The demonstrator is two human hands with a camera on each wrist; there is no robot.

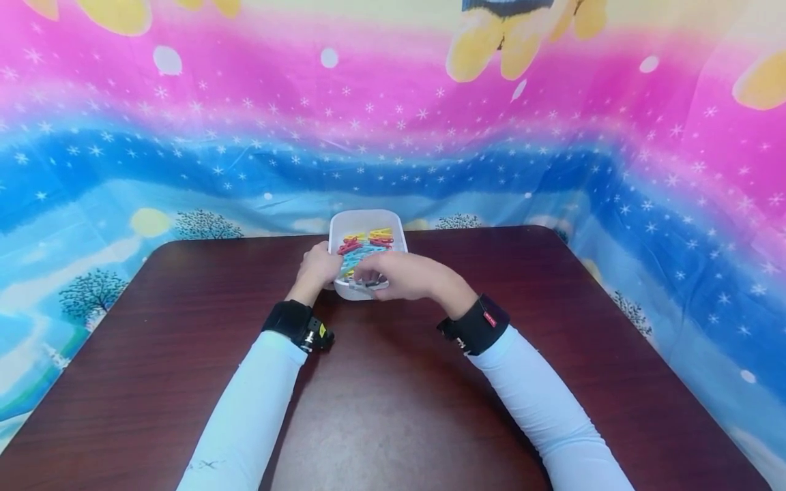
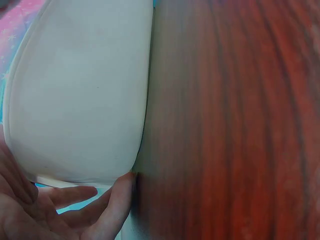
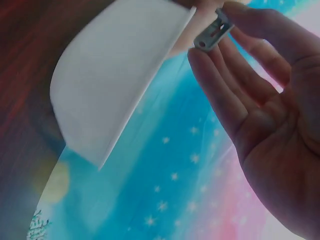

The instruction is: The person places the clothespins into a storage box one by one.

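Note:
A white plastic box (image 1: 364, 219) stands near the far edge of the table, holding several plastic clothespins (image 1: 361, 256) in yellow, red and light blue. My left hand (image 1: 318, 266) grips the box's left side; in the left wrist view its fingertips press against the wall of the white box (image 2: 80, 95). Over the near end of the box, my right hand (image 1: 405, 274) pinches a small grey clothespin (image 3: 214, 34) between thumb and fingers. That clothespin shows end-on in the right wrist view, apart from the box wall. My right hand hides part of the box's contents.
The dark red-brown table (image 1: 393, 409) extends around the box on all sides. Behind it and along both sides hangs a printed cloth (image 1: 393, 164) with snowflakes, close to the table's far edge. Both wrists wear black straps (image 1: 488, 324) with small cameras.

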